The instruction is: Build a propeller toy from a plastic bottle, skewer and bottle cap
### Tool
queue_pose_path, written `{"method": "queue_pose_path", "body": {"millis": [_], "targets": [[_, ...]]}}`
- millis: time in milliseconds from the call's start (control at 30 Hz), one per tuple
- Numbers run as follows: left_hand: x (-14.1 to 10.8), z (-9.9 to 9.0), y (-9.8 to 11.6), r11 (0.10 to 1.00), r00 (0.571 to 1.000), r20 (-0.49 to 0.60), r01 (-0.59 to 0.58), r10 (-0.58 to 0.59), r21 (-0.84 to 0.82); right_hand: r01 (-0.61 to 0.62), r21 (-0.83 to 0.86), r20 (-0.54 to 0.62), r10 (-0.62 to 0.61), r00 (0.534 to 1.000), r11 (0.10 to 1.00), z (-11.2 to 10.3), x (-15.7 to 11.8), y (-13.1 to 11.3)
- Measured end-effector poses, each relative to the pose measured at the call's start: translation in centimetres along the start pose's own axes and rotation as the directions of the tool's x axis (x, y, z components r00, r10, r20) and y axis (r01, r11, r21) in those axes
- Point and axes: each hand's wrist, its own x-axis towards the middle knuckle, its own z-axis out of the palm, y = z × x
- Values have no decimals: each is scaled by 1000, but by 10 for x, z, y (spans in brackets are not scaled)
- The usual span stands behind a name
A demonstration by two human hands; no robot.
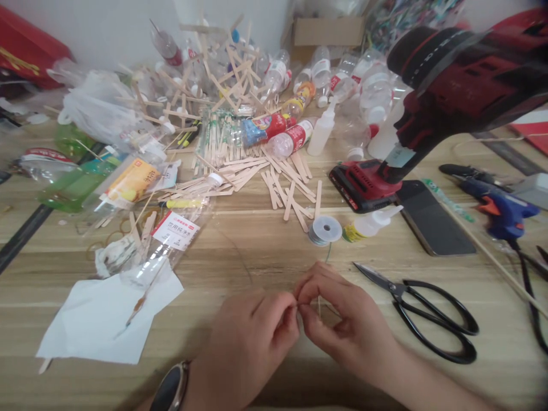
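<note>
Close together above the wooden table, my left hand [252, 337] and my right hand [346, 319] both pinch a thin thread [329, 252]. It runs from a spool [319, 234] just beyond my right hand. A fine strand also hangs below the right fingers, and what lies between the fingertips is too small to make out fully. To the right of my right hand lie black-handled scissors [398, 291], blades apart. A small glue bottle [362, 225] with a pointed white tip lies beside the spool.
A red cordless drill [462, 85] stands at the right, near a phone [434, 220] and a blue glue gun [505, 214]. Wooden sticks [291, 194] and plastic bottles [295, 137] crowd the back. White paper [98, 319] and a clear labelled bottle [175, 231] lie at the left.
</note>
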Motion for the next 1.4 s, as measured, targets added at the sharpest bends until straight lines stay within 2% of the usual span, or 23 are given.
{"method": "queue_pose_path", "body": {"millis": [67,133,233,500,667,933,1067,1200,1300,1400], "targets": [[4,-1,-1,979,989,75,139,-129,-152,61,-67,-16,-62,998,996,0,-1,0],[7,-3,-3,896,952,203,287,-228,-339,125,-160,-31,-132,991,979,0,-2,1],[12,-5,-7,749,900,341,419,-271,-513,164,-233,-37,-177,983,959,0,-2,2],[17,-1,-11,421,822,470,569,-322,-706,181,-218,-66,-199,978,959,1,1,5],[18,-1,-11,284,806,514,587,-294,-758,206,-253,-68,-230,971,945,-1,-2,6],[18,-1,-11,208,765,574,637,-293,-742,254,-321,-73,-291,954,912,-2,-5,6],[17,-2,-12,183,738,609,667,-291,-722,353,-424,-4,-392,920,834,-5,-5,7],[16,-4,-14,108,706,658,699,-262,-707,451,-458,50,-484,874,766,-10,-7,4],[17,-6,-13,104,701,668,705,-248,-701,471,-426,57,-496,866,773,-11,-8,3],[17,-8,-11,174,731,633,679,-257,-713,420,-337,50,-429,902,843,-10,-5,3]]}}
